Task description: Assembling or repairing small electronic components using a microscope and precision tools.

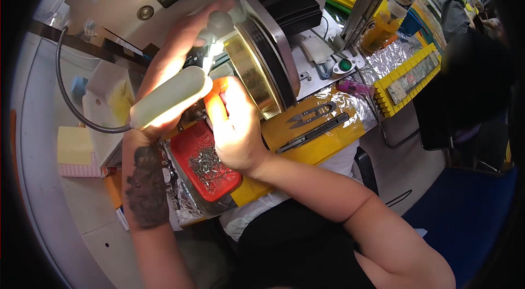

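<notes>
My right hand (236, 130) is closed in a pinch under the lit lamp head (172, 97), next to a brass-coloured round drum (249, 67). Whatever is between its fingertips is too small and too glared to make out. Behind the lamp, my left hand (174, 51) stretches up along the machine, its fingers extended toward a grey round knob (220, 24). The lamp covers part of that hand. Just below my right hand sits a red tray (179, 144) of many small metal pieces (209, 167).
Thread snips (313, 114) and black tweezers (317, 131) lie on a yellow sheet (358, 127) at the right. Beyond are a green button (344, 65), a purple lighter (355, 88) and a yellow ridged tray (394, 100). A flexible lamp neck (68, 95) curves at left. Another person's sleeve (454, 13) shows far right.
</notes>
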The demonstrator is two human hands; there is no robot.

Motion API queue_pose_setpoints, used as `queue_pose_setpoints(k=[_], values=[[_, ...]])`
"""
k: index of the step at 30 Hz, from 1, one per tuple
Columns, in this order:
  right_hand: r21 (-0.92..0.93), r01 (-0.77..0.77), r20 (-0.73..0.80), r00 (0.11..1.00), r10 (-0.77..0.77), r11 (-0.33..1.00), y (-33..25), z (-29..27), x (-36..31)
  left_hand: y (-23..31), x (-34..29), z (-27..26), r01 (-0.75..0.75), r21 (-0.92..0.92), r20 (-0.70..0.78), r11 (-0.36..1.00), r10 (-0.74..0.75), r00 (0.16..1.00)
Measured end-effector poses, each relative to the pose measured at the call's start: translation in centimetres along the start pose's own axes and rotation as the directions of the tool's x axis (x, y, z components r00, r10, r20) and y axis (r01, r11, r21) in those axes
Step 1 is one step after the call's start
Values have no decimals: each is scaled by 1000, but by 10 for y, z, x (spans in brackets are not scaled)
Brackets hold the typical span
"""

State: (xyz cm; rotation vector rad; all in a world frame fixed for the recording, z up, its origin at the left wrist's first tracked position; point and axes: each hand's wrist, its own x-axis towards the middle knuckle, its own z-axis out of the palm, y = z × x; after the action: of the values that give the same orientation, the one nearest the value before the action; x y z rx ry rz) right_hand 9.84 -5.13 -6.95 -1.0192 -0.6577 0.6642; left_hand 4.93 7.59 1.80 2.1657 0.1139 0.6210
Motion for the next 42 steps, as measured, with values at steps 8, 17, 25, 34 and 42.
queue_pose_setpoints(k=[8, 17, 25, 34, 42], values=[[21, 134, 90, 987, -136, 991, -13, -24, -28, 24, -41, 6, 94, 210, -147, 973, -63, 987], [285, -110, 111, 991, 81, 952, -15, -19, -34, 36, -87, 36, 169, 525, -261, 834, -31, 965], [322, -62, 106, 994, 29, 945, -3, -22, -38, 32, -88, 38, 125, 503, -305, 855, 40, 951], [280, -54, 73, 997, 35, 959, -11, -19, -37, 32, -91, 50, 256, 217, -462, 942, -132, 877], [252, -53, 127, 992, 21, 966, -10, -20, -36, 37, -96, 58, 398, -71, -518, 915, -374, 769]])
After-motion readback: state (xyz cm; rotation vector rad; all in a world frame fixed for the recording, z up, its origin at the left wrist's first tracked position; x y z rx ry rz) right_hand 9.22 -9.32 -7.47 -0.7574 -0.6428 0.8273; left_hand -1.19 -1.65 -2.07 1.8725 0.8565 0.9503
